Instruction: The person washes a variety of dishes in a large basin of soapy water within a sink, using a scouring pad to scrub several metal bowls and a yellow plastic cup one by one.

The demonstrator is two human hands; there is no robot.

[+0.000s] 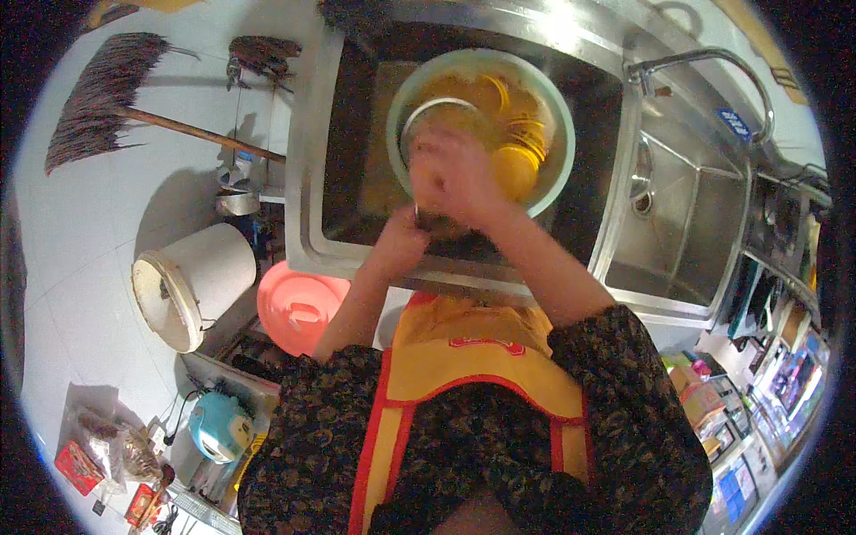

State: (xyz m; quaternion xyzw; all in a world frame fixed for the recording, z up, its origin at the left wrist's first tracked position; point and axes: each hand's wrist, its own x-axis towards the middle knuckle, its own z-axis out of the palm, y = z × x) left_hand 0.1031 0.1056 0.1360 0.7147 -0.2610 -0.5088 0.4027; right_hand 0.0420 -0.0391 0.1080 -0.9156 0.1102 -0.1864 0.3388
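Observation:
A pale green basin [567, 134] stands in the left bowl of a steel sink [307, 134]. In the basin lie several yellow dishes [516, 170] and a round thing with a shiny rim [435, 103], partly under my right hand. My right hand [448, 170] is blurred over the basin's near left part, its fingers bent. My left hand [404, 237] is closed around the edge of a dark item just nearer than the basin; the item is mostly hidden between my hands, and its kind cannot be told. What my right hand touches is unclear.
A curved steel faucet [725, 57] stands over the right sink bowl [659, 247]. To the left are a broom [107, 100] on the wall, a white bucket [207, 281] and a pink plastic lid [301, 304]. A blue appliance [221, 428] is at the lower left.

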